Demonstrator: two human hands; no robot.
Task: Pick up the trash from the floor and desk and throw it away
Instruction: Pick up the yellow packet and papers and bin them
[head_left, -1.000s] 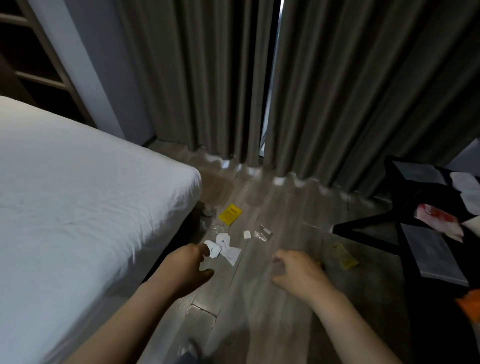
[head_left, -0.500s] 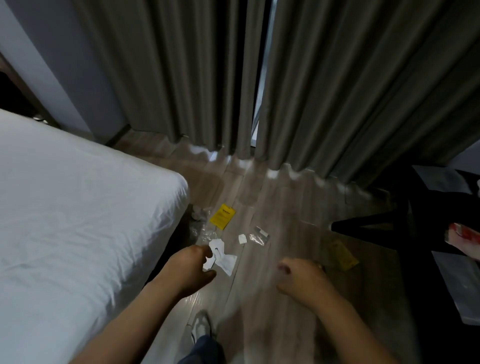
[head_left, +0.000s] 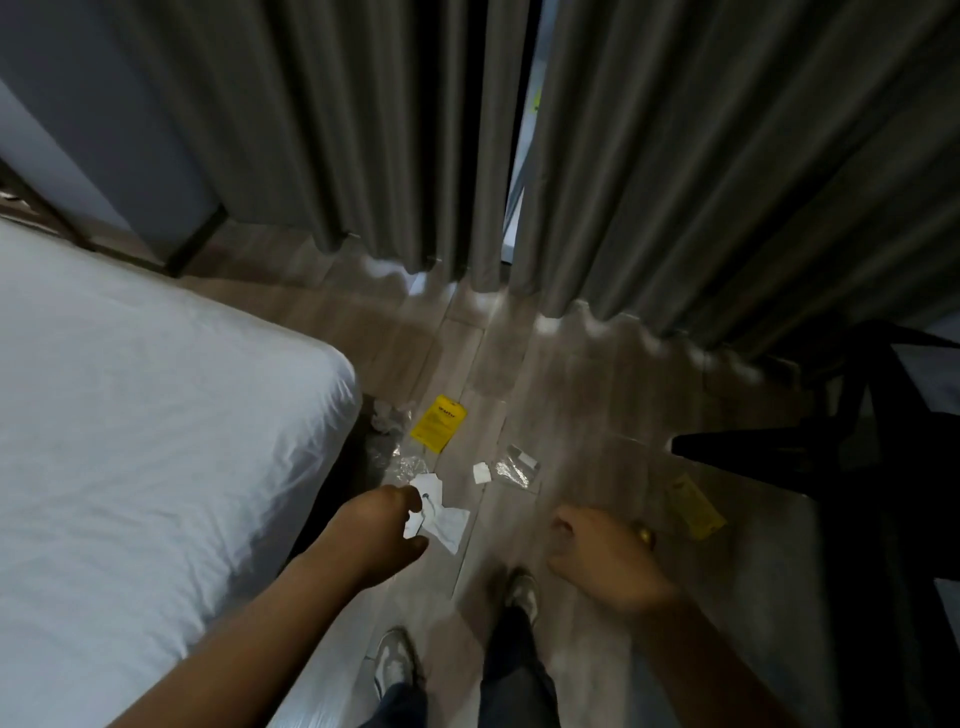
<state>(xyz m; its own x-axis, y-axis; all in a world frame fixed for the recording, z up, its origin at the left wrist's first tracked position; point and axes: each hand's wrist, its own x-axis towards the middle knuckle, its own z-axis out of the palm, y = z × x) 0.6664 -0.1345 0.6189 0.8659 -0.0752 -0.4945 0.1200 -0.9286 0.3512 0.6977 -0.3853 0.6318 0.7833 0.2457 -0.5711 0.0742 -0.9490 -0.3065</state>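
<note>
Trash lies scattered on the wooden floor between the bed and a black stand. It includes a crumpled white paper (head_left: 442, 520), a yellow tag (head_left: 439, 426), a small white scrap (head_left: 480, 472), a clear wrapper (head_left: 515, 467) and a second yellow tag (head_left: 696, 508) under clear film. More clear plastic (head_left: 402, 461) sits by the bed corner. My left hand (head_left: 376, 530) hangs above the floor, loosely curled, its knuckles overlapping the white paper's edge in the view. My right hand (head_left: 597, 551), with a ring, hangs loosely curled over bare floor. I see nothing in either hand.
A bed with a white sheet (head_left: 156, 441) fills the left side. Grey curtains (head_left: 363, 130) hang across the back, down to the floor. Black furniture legs (head_left: 831, 452) stand at the right. My shoes (head_left: 392, 660) are on the floor below my hands.
The view has moved forward and tilted down, so the trash now lies closer below my hands. My shoes and legs have come into view. Both hands stay loosely curled.
</note>
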